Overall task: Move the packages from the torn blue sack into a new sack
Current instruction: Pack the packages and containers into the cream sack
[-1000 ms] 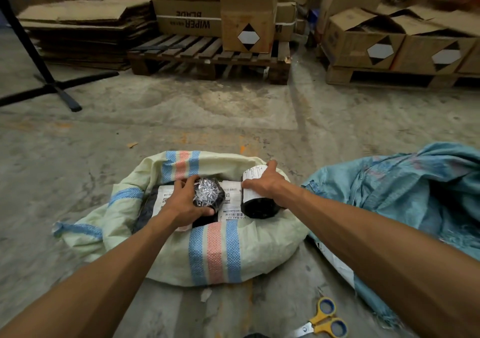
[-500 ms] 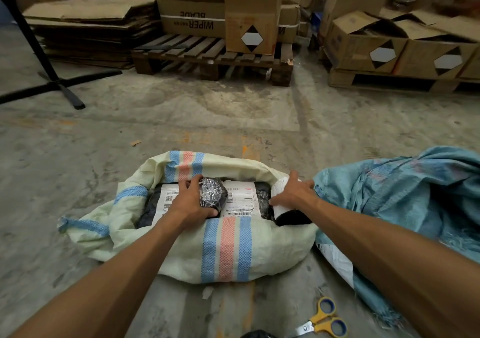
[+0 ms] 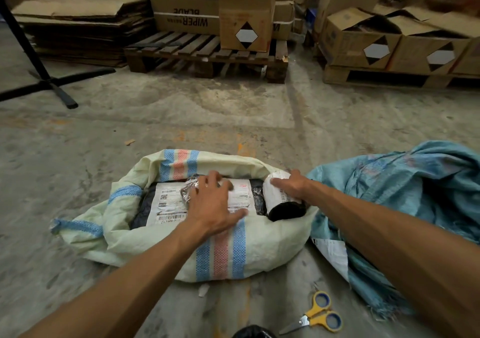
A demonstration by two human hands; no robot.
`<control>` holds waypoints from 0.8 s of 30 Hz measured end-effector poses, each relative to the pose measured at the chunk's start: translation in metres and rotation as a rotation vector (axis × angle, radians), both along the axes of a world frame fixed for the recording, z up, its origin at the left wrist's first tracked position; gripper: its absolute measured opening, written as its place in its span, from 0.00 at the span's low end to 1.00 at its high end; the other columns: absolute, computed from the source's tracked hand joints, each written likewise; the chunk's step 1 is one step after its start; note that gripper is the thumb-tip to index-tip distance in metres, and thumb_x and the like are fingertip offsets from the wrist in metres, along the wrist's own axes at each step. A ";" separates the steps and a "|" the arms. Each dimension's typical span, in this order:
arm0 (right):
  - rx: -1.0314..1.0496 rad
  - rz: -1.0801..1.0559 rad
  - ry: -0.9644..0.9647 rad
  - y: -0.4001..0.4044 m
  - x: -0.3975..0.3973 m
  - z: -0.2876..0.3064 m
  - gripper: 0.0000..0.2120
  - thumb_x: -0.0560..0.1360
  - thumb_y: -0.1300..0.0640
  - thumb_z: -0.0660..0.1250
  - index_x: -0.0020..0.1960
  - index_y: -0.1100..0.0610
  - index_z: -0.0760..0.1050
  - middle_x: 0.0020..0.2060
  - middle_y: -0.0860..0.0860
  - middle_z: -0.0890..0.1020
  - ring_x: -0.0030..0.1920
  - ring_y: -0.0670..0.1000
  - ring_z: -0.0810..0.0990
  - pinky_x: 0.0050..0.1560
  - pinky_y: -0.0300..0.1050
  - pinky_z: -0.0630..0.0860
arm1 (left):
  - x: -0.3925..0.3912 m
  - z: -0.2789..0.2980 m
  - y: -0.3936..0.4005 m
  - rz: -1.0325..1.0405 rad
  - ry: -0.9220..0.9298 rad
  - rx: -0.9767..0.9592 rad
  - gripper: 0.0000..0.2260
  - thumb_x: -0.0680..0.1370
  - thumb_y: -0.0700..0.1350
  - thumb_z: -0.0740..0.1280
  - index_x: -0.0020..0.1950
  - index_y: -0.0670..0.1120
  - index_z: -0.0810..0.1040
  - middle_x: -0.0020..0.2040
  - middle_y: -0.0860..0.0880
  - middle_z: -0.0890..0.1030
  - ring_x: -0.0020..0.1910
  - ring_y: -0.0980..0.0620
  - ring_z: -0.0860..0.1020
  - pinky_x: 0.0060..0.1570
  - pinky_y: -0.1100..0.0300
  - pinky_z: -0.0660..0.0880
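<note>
A pale new sack (image 3: 145, 236) with blue and red stripes lies open on the concrete floor. Inside it are a flat black package with white labels (image 3: 166, 204), a small foil-wrapped package (image 3: 188, 191) and a black roll with a white label (image 3: 281, 202). My left hand (image 3: 211, 202) lies spread, fingers straight, over the foil package and the flat one. My right hand (image 3: 292, 185) rests with straight fingers on the black roll at the sack's right end. The torn blue sack (image 3: 405, 200) lies crumpled on the right, and a white-labelled package (image 3: 332, 253) shows under its edge.
Yellow-handled scissors (image 3: 315, 317) lie on the floor near me. Wooden pallets (image 3: 207, 54) with cardboard boxes (image 3: 246, 13) stand at the back, flattened cardboard (image 3: 78, 23) at back left. A black stand's foot (image 3: 52, 86) crosses the left floor.
My left hand let go of the foil package and now lies flat over it. The black roll has settled into the sack's right end, and my right hand has loosened on it.
</note>
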State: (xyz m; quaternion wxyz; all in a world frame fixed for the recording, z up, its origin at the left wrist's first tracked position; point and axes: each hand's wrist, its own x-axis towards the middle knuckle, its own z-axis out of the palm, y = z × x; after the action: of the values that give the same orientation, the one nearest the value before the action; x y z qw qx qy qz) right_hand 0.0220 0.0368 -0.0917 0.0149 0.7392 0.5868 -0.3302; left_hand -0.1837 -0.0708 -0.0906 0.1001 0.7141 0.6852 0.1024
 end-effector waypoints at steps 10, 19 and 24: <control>0.038 0.026 -0.212 -0.013 -0.008 -0.001 0.61 0.59 0.18 0.60 0.79 0.54 0.48 0.77 0.62 0.53 0.76 0.64 0.53 0.73 0.59 0.55 | 0.068 -0.008 -0.017 -0.421 -0.007 -0.286 0.06 0.77 0.49 0.67 0.46 0.48 0.74 0.53 0.43 0.80 0.56 0.41 0.76 0.53 0.51 0.69; 0.188 0.139 -0.108 -0.024 -0.008 -0.007 0.46 0.70 0.33 0.68 0.76 0.53 0.50 0.73 0.65 0.53 0.72 0.69 0.57 0.69 0.58 0.61 | 0.061 0.003 -0.020 -0.601 -0.482 -0.285 0.05 0.78 0.39 0.64 0.46 0.49 0.75 0.44 0.50 0.79 0.48 0.50 0.77 0.48 0.55 0.73; 0.273 0.270 -0.203 -0.032 -0.012 -0.015 0.42 0.69 0.32 0.69 0.71 0.52 0.54 0.69 0.63 0.57 0.67 0.68 0.63 0.63 0.59 0.68 | 0.052 0.001 -0.012 -0.555 -0.425 -0.245 0.09 0.78 0.38 0.65 0.56 0.46 0.78 0.54 0.51 0.80 0.53 0.52 0.77 0.53 0.60 0.72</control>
State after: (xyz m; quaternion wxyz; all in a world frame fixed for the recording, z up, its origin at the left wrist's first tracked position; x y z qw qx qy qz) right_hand 0.0096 0.0043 -0.1063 0.0178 0.6787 0.7151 -0.1664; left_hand -0.1318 -0.0827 -0.0892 0.3490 0.8182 0.4365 0.1347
